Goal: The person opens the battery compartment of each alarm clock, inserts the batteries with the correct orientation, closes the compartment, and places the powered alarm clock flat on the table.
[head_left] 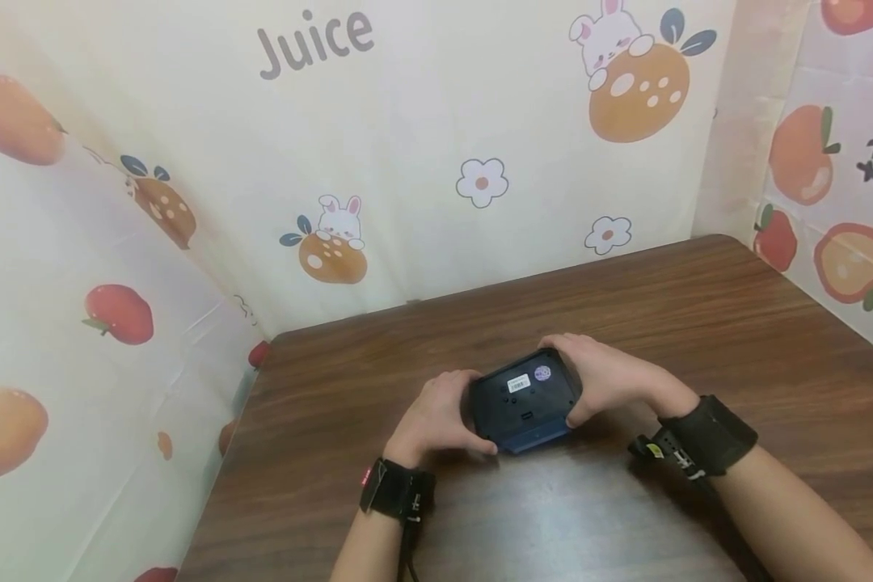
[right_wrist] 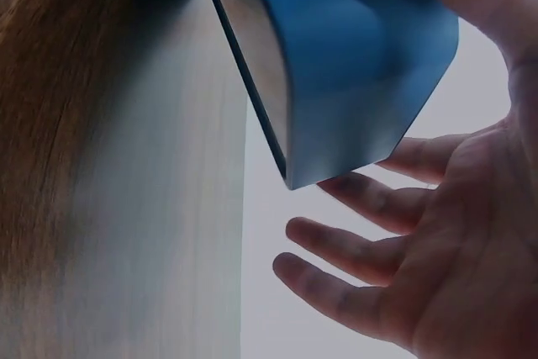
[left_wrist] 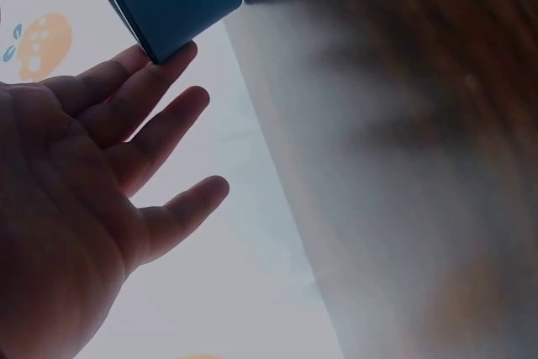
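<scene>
A small blue device (head_left: 520, 400) with rounded corners and a black back is held just over the table between two hands. Its back carries a white barcode label and a round purple sticker. On its left side, the left hand (head_left: 440, 416) grips it with the thumb low and the fingers at the upper edge. The right hand (head_left: 607, 376) grips the opposite side, thumb near the bottom corner. In the right wrist view the blue casing (right_wrist: 361, 73) has a glossy flat face. The left wrist view shows fingertips touching a casing corner (left_wrist: 172, 6), other fingers spread free.
A brown wood-grain table (head_left: 378, 356) lies beneath the hands. Cream curtains (head_left: 422, 129) printed with fruit and rabbits hang behind and at both sides. Black straps (head_left: 713, 436) with small cameras and cables are on both wrists.
</scene>
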